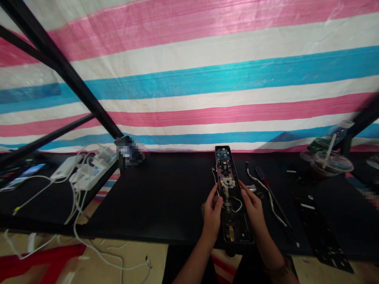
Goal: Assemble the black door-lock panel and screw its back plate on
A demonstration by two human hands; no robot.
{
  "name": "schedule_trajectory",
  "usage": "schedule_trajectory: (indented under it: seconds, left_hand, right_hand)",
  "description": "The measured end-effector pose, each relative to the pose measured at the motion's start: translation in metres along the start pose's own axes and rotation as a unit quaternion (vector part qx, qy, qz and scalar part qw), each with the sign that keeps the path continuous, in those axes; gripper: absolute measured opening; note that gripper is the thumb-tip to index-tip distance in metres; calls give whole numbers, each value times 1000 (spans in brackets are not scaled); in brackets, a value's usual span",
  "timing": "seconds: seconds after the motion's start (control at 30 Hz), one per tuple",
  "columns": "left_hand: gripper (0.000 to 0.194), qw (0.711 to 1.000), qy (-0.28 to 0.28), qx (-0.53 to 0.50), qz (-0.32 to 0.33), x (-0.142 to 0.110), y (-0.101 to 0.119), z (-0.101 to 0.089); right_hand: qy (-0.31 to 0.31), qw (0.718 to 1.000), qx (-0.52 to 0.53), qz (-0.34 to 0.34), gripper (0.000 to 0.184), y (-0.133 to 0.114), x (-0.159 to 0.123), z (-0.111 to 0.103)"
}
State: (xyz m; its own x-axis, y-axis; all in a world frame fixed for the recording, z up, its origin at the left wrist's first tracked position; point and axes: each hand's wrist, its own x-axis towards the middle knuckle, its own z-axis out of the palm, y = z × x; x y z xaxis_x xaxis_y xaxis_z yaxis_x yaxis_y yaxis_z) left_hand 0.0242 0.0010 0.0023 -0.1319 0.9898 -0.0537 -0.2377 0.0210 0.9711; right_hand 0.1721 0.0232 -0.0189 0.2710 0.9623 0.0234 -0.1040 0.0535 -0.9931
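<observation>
A long black open-backed casing point(232, 221), which looks like an electronic door lock, lies lengthwise before me. Inside it show a circuit board point(224, 153) at the far end, a round metal disc point(227, 182) in the middle and a brass-coloured part near the front. A white wire point(237, 206) loops across its interior. My left hand point(212, 209) grips the casing's left edge, thumb on top. On the opposite edge, my right hand point(253, 205) is closed in the same way. The fingers beneath are hidden.
Right of the casing lie a white cable point(270, 194), a screwdriver point(274, 193) and a flat black plate point(319, 228). Beyond stands a plastic cup point(328, 167) with a straw. At left, chargers and cords crowd a power strip point(90, 177). The table's front edge is close to me.
</observation>
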Motion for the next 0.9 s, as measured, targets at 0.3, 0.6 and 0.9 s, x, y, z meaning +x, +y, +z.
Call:
schedule_trajectory:
  seconds: [0.3,0.6,0.9]
  left_hand:
    - [73,996,-76,-38,12,-6,6,-1]
    - [65,997,-66,-34,17,-7,7,0]
    - [63,997,-30,-61,-39,-7,9,1]
  right_hand:
    - [7,999,0,-43,51,-3,-7,-3]
    - [8,997,-18,-71,48,-7,-10,-3]
    - [-27,999,43,-9,46,-11,-7,0]
